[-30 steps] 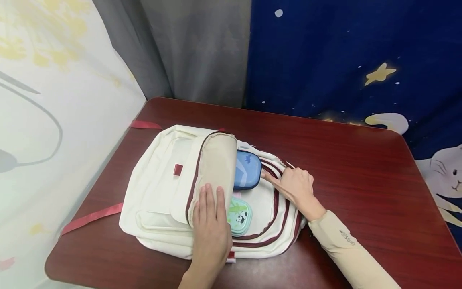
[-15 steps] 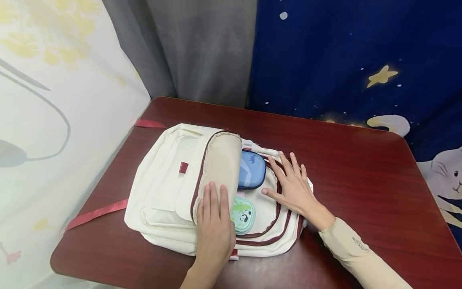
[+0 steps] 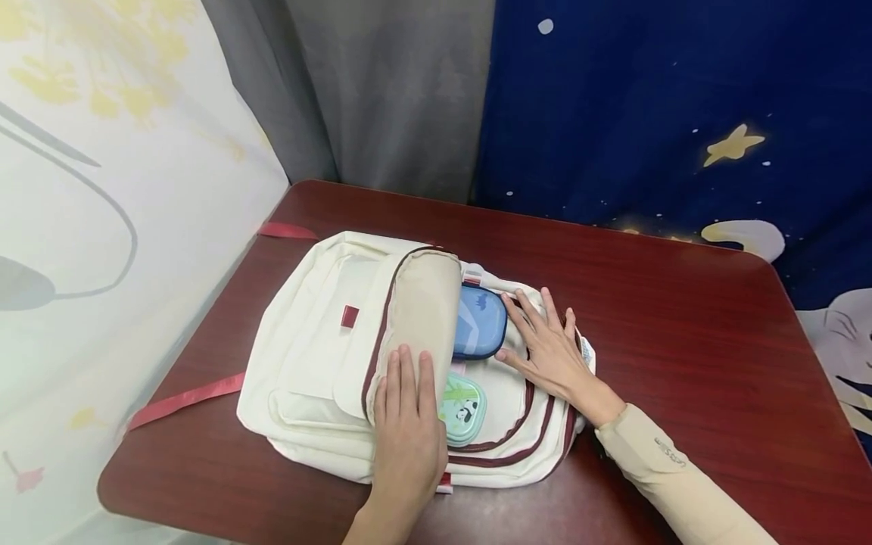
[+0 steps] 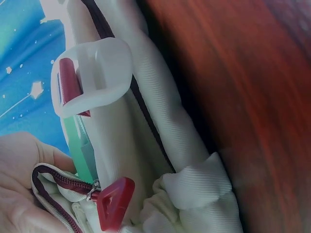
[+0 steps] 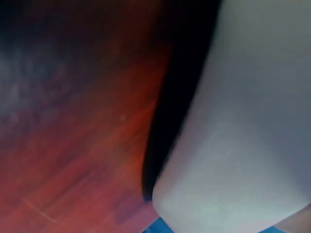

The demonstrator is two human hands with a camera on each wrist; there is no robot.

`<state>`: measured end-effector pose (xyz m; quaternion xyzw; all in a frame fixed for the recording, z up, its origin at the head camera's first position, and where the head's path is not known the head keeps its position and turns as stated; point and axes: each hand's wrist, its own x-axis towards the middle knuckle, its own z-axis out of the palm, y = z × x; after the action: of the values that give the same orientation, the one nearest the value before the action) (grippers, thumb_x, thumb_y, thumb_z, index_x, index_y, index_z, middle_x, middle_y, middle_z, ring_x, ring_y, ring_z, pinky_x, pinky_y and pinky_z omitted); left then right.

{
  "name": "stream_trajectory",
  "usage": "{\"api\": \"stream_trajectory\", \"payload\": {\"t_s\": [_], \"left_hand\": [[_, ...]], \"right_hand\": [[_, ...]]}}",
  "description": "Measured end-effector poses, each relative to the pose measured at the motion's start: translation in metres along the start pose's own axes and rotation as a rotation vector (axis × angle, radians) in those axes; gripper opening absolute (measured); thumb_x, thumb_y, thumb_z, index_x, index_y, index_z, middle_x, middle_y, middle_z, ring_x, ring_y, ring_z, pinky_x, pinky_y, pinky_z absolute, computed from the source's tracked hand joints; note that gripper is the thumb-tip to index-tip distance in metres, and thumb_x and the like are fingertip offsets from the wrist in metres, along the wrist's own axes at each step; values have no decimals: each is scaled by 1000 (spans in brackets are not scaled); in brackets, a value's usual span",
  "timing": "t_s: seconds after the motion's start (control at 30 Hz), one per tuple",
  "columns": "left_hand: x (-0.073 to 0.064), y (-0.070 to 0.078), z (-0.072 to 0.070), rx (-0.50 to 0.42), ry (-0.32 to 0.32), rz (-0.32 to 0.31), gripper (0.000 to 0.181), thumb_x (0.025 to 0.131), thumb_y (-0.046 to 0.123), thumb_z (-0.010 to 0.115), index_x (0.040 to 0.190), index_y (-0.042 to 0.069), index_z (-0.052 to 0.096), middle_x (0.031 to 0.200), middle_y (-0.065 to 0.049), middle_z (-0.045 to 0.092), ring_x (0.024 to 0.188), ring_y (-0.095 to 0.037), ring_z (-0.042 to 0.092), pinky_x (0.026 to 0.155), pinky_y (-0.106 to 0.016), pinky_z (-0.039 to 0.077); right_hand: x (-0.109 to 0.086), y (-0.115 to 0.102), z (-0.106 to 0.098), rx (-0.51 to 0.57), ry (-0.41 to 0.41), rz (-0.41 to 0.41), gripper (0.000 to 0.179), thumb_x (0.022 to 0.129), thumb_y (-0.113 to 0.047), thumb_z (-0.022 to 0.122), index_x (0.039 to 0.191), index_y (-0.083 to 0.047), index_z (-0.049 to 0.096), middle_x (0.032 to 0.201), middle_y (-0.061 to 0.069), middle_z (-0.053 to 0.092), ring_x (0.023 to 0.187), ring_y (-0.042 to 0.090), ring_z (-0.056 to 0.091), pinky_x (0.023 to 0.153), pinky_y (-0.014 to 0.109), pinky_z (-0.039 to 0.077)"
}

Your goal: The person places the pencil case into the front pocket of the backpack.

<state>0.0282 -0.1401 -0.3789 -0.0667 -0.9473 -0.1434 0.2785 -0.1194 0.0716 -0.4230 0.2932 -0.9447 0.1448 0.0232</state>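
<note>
A cream-white backpack [image 3: 306, 333] with dark red zips lies flat, its front pocket flap [image 3: 422, 295] folded back to the left. My left hand [image 3: 409, 431] rests on that flap with straight fingers; its thumb is hidden. Inside the pocket lie a blue case [image 3: 480, 322] and, nearer me, a mint-green case [image 3: 463, 409] with a panda picture. Both are partly covered by the flap. Fingers spread, my right hand [image 3: 548, 352] lies over the pocket's right side, thumb and index finger at the blue case's edge. In the left wrist view a red zip pull [image 4: 115, 204] hangs beside my left palm.
Under the backpack is a dark red wooden table [image 3: 681, 341]. Red straps [image 3: 187, 399] stick out to the left. A white painted wall [image 3: 136, 227] borders the left, and grey and blue curtains [image 3: 613, 113] hang behind the table.
My right hand has let go of the pocket's right edge, spread its fingers and moved over to the blue case's edge. The left hand stays on the flap. The view has shifted slightly.
</note>
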Motion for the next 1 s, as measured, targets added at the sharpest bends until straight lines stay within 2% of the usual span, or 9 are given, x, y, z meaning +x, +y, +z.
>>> {"api": "stream_trajectory", "payload": {"t_s": [0.1,0.23,0.33,0.53,0.63,0.77,0.9,1.0], "left_hand": [[0,-1,-1,-1,-8,-7,52,93,14,18,135,-9,40,140,-30,34,131,-42,29,97,-54,30],[1,-3,-1,-24,26,-13,50,88,6,26,134,-8,42,138,-31,36,129,-43,31,95,-55,31],[1,-4,0,-51,55,-9,51,84,2,32,133,-8,42,138,-30,36,128,-43,33,94,-55,32],[1,-5,3,-57,54,-6,50,86,3,31,134,-8,41,139,-30,35,128,-43,33,94,-54,31],[0,-4,1,-64,52,-3,51,86,4,33,135,-8,40,140,-30,34,129,-43,32,94,-54,30],[-3,-4,-1,-75,46,-2,53,84,4,36,136,-8,39,141,-30,32,130,-42,30,95,-54,29],[-3,-3,-4,-102,30,-8,58,79,0,42,136,-9,38,142,-30,30,131,-43,28,96,-55,28],[-1,-1,-6,-126,-18,-19,62,78,-3,47,138,-9,35,144,-30,26,133,-44,23,98,-56,25]], "right_hand": [[2,-2,2,-21,-6,39,85,82,-68,47,150,-33,9,152,9,22,139,39,3,92,72,15],[5,-9,3,-48,-13,89,87,77,-74,46,149,-38,13,148,14,29,133,46,19,88,69,23],[7,-14,5,-77,0,114,89,73,-78,45,148,-40,17,145,15,35,128,47,28,84,63,29],[10,-16,10,-93,30,133,99,68,-83,45,149,-40,9,136,14,46,119,44,38,75,57,33],[8,-16,9,-81,35,126,101,68,-82,45,150,-36,8,138,14,44,123,44,35,82,61,30],[3,-14,7,-36,23,99,99,72,-78,48,150,-32,8,146,14,34,133,44,20,93,68,18],[-3,-10,6,-35,-3,57,97,76,-73,48,151,-26,10,151,14,23,138,40,3,96,69,9],[-6,-5,4,-82,-13,31,93,79,-72,47,151,-23,14,152,14,20,139,37,-1,96,70,7]]}}
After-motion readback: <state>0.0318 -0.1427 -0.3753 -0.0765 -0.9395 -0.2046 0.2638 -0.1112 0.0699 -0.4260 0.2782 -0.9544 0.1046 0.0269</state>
